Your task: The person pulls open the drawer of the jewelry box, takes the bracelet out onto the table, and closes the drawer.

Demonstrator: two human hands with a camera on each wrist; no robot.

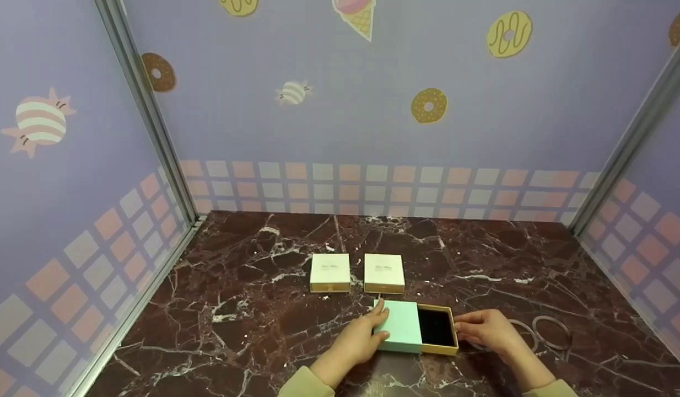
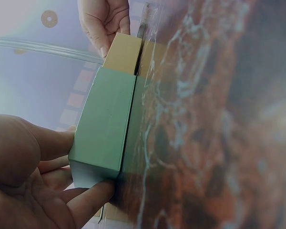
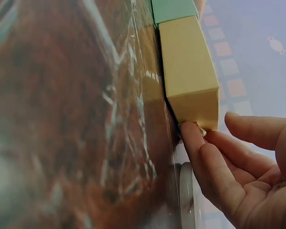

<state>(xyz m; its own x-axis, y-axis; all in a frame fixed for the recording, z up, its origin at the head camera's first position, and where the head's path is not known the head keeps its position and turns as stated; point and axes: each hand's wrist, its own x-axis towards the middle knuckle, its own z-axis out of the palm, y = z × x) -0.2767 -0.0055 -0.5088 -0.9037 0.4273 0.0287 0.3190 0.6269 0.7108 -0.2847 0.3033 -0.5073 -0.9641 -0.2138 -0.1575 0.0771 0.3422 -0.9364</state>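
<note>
A mint-green sliding box sleeve (image 1: 401, 325) lies on the table with its yellow drawer (image 1: 440, 350) partly out to the right. The drawer's inside is black. My left hand (image 1: 357, 337) grips the sleeve's left end, fingers and thumb on its sides, as the left wrist view also shows. At the drawer's right end, my right hand (image 1: 486, 330) touches the outer face with its fingertips. In the right wrist view a small pull tab (image 3: 203, 131) shows by those fingers, and the thumb stands apart from the drawer.
Two cream boxes, the left one (image 1: 330, 271) and the right one (image 1: 384, 272), stand side by side behind the green box. Pale bangles (image 1: 566, 344) lie beside and partly behind my right hand. Patterned walls enclose the dark marbled table (image 1: 252, 248).
</note>
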